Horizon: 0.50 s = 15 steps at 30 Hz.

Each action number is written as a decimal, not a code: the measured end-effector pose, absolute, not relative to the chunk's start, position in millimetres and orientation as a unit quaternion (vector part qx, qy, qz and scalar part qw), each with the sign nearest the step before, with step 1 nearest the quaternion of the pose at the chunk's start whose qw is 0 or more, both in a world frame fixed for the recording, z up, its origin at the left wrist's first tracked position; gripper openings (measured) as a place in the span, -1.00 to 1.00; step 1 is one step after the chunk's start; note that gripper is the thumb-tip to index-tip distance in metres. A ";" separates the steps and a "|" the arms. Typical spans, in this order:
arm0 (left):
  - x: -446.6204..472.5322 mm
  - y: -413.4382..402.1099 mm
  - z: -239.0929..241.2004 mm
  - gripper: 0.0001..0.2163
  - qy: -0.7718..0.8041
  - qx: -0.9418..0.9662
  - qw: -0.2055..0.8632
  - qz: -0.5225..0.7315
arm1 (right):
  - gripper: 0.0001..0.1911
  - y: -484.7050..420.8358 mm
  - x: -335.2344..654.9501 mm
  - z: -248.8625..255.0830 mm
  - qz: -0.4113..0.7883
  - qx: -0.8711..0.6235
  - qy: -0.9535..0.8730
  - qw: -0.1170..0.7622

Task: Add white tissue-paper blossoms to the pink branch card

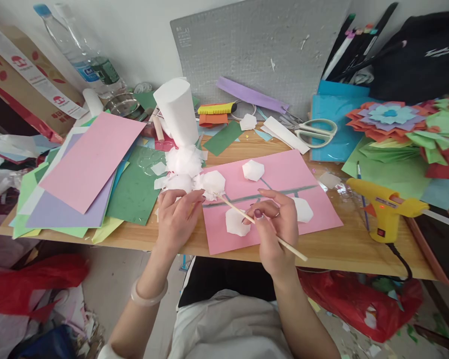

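Observation:
My right hand (279,229) is closed around a thin wooden stick (284,243) above a pink sheet (277,162). The stick's tip meets the frilly lower edge of a white tissue paper piece (213,182) at the sheet's left edge. My left hand (177,214) has its fingers bent, with the fingertips pinched at that piece's left side. Behind it lies a pile of crumpled white tissue (183,162). The pink sheet bears a dark grey painted branch (303,189) and white paper hexagons, one at the top (253,170), one below the stick (236,222) and one at right (304,210).
A white paper roll (177,112) stands behind the tissue. Coloured sheets (93,162) are stacked at left. Scissors (314,132) and a yellow cutter (217,108) lie at the back. A yellow glue gun (387,207) stands at right, near paper flowers (391,114).

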<state>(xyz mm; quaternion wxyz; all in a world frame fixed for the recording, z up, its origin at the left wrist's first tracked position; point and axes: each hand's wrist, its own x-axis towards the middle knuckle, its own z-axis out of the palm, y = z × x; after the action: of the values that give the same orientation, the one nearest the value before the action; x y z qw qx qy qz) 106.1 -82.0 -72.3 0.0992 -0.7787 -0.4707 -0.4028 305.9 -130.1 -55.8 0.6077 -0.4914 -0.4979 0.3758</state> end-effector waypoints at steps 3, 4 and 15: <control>106.8 -78.2 -73.6 -0.72 -0.469 -0.786 0.108 -0.388 | -0.64 -126.1 298.1 -55.8 0.363 -0.494 -0.536 0.581; 107.2 -77.4 -74.0 -0.72 -0.471 -0.788 0.105 -0.381 | -0.62 -125.2 296.3 -55.9 0.360 -0.493 -0.547 0.572; 111.2 -74.1 -74.3 -0.70 -0.489 -0.791 0.078 -0.360 | -0.53 -121.9 292.8 -64.1 0.341 -0.501 -0.590 0.533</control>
<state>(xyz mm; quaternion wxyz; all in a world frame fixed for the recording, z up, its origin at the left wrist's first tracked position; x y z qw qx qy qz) 111.2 -74.1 -74.3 0.0781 -0.7906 -0.4890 -0.3601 292.8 -121.9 -64.1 0.5334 -0.5011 -0.5902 0.3407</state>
